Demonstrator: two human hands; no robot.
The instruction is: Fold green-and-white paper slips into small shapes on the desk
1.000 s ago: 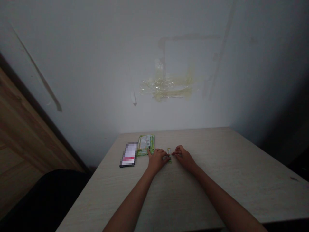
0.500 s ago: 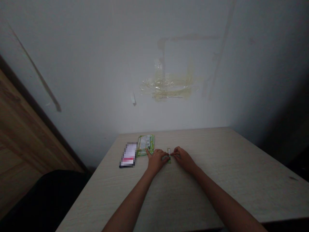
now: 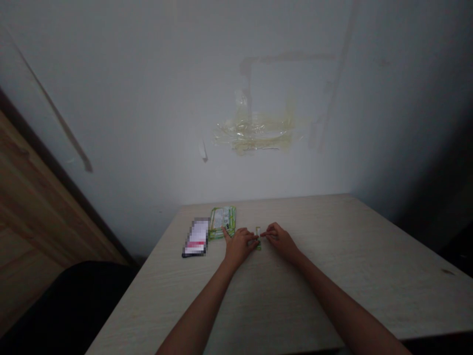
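Note:
Both my hands rest on a pale wooden table (image 3: 332, 276) near its far edge. Between them lies a small green and white packet (image 3: 258, 231). My left hand (image 3: 238, 244) has its fingers curled, with the fingertips pinched on the packet's left side. My right hand (image 3: 281, 240) is also curled and pinches the packet's right side. The packet is mostly covered by the fingertips, and only a short strip shows. The light is dim.
A larger green and white packet (image 3: 223, 221) lies flat just left of my left hand. Beside it is a dark-edged flat thing (image 3: 196, 237), blurred out. A white wall with old tape marks (image 3: 254, 130) stands behind the table. A wooden door (image 3: 33, 197) is at left.
Both hands stay on the small packet. My right fingertips have edged slightly closer to the left hand. Nothing else on the table has moved.

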